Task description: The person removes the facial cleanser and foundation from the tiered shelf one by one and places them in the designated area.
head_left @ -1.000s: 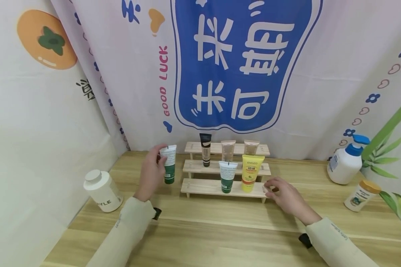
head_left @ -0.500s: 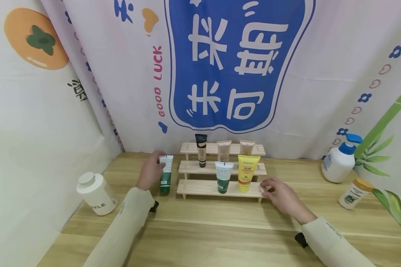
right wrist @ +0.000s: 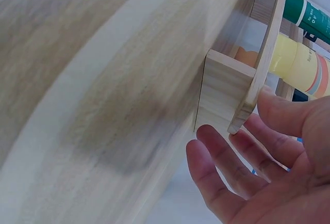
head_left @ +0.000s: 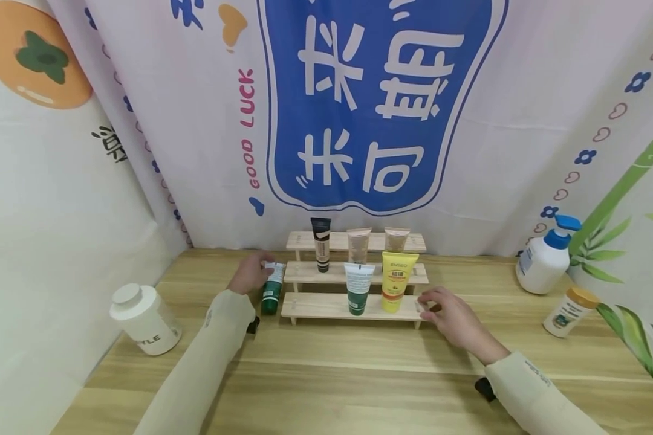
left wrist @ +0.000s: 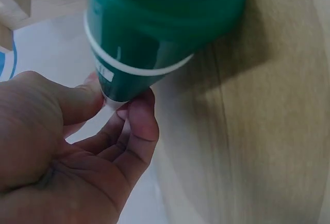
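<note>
My left hand pinches a green and white squeeze tube by its flat white end, just left of the three-step wooden display stand. The tube leans, its green cap close over the table; in the left wrist view, thumb and fingers close round the narrow end. My right hand holds the right end of the lowest shelf, thumb on top and fingers around the end in the right wrist view. On that shelf stand a matching green and white tube and a yellow tube.
A black and beige tube and two pinkish tubes stand higher on the stand. A white bottle is at left. A blue-topped pump bottle and an orange-capped bottle stand at right. A printed curtain hangs behind.
My left hand has lowered the tube toward the table beside the stand, and the tube has gone from upright to leaning. My right hand stays at the shelf end. The head view shifted slightly.
</note>
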Demonstrator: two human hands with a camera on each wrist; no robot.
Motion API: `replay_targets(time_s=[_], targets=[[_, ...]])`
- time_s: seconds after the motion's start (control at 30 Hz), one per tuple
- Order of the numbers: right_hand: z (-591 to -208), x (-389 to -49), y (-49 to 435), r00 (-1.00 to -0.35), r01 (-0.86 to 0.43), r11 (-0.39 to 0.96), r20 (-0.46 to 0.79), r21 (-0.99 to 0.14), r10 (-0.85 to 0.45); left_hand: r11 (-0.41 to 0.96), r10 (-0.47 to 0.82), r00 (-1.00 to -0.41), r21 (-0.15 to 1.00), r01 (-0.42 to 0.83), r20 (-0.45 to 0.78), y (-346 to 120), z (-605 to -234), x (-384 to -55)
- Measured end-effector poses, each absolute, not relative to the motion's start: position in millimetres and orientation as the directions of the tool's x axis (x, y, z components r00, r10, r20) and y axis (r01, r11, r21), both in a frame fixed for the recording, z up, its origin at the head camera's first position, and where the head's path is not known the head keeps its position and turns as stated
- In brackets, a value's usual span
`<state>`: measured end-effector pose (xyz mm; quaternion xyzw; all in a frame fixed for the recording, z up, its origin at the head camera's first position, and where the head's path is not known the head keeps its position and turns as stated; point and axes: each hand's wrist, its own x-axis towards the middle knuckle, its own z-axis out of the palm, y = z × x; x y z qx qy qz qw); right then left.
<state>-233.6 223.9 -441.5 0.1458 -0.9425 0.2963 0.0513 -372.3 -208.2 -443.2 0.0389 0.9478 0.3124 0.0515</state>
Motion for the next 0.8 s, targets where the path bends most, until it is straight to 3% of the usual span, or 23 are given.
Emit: replay_targets(time_s=[0.53, 0.67, 0.8], targets=[[-439, -233, 220, -0.951, -0.310, 0.782, 0.188, -0.541, -0.246, 0.843, 0.006, -0.990, 0.533, -0.070, -0.138, -211, -438, -358], [-440, -233, 222, -0.953, -0.303, 0.781, 0.184, -0.545, -0.241, 0.835, 0.026, -0.992, 0.548, -0.048, -0.126, -211, -436, -350], [-439, -232, 222, -0.951, -0.308, 0.781, 0.189, -0.543, -0.243, 0.806, 0.075, -0.997, 0.590, 0.046, -0.025, -214, -425, -333]])
